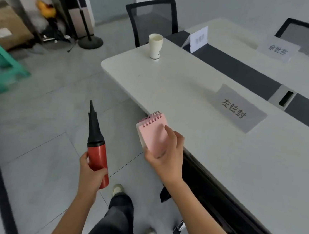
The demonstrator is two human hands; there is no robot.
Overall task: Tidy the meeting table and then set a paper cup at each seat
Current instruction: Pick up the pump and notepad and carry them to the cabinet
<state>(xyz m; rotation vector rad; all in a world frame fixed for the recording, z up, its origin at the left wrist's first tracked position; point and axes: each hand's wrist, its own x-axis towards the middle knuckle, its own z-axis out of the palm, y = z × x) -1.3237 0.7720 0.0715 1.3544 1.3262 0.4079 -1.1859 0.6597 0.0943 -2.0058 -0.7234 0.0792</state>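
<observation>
The left hand [91, 169] curls round the red body of a balloon pump [97, 158], held off the meeting table [190, 86]. The right hand [165, 155] pinches a pink spiral notepad [153, 133] over the table's near edge, its palm hiding the pad's lower edge. A paper cup [155, 46] stands at the table's far corner

On the white meeting table [171, 84], an upright white paper cup [155, 46] stands near the far left corner and a grey folded name card [240, 109] stands mid-table, well apart, with open tabletop between them. A black mesh chair [153, 17] blocks the far end; grey tiled floor [57, 108] lies open along the table's left edge
</observation>
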